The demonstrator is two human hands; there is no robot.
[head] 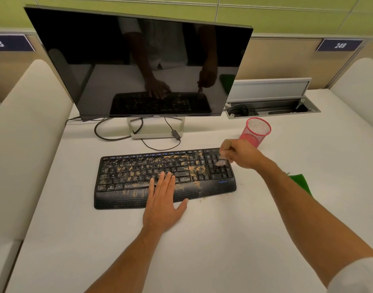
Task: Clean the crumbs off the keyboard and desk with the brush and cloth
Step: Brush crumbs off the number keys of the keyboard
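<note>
1. The right hand (242,154) has its fingers curled round the brush (222,154), gripping the pale handle near its top; the bristles point down onto the number pad at the keyboard's 3 o'clock end

2. The brush looks light and stiff in the handle, soft at the bristle tip; a hold high on the handle, as here, probably suits light flicking strokes, while a lower hold would give firmer pressure between the keys

3. The left hand (163,199) lies flat with fingers straight and close together, palm on the wrist rest and desk edge, fingertips on the lower key rows; it holds nothing and seems to steady the keyboard (126,182)

4. The keyboard is rigid plastic and likely light enough to slide under brushing, hence the pressing hand

5. The crumbs (139,168) are fine, loose and tan, thickest over the middle keys and toward 9 o'clock from the brush; the number pad looks nearly free of them. A few lie on the desk (202,240) at the keyboard's 5 o'clock edge

6. The cloth (301,182), green and soft, lies on the desk at 4 o'clock from the right hand, partly hidden by the forearm, untouched
</note>
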